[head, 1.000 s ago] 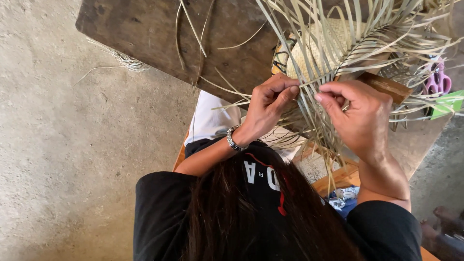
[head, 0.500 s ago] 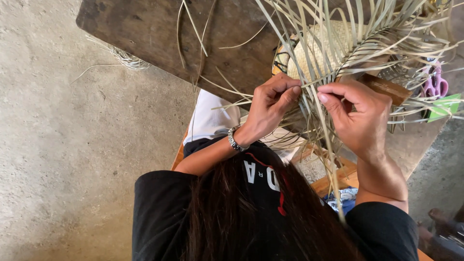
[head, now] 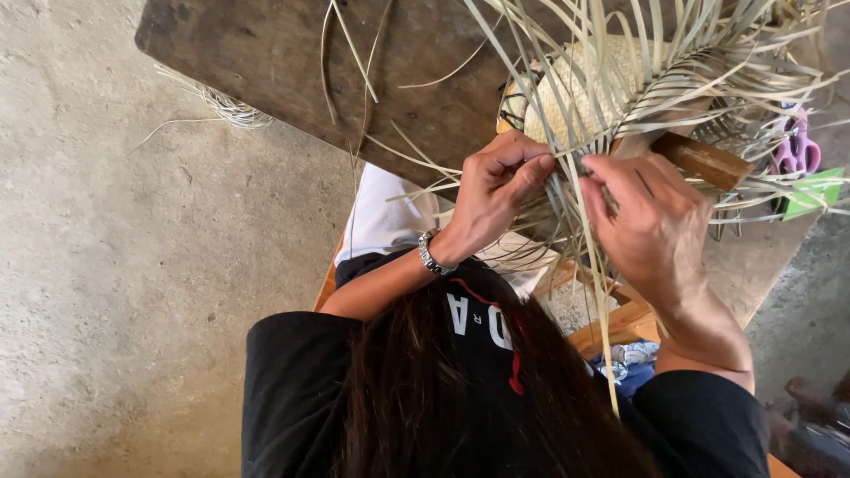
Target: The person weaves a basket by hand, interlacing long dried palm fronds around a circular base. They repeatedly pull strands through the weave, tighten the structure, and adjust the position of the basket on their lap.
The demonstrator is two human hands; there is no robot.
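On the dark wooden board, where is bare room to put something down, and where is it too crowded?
The wooden board is bare at its left end, bordered by the concrete floor and a few loose straw strips. Its right side is crowded: the woven straw piece with spreading strands, the left hand, the right hand and the purple scissors fill it.

Left hand (head: pixel 496 190) pinched, right hand (head: pixel 651 221) apparently pinched, fingertips close
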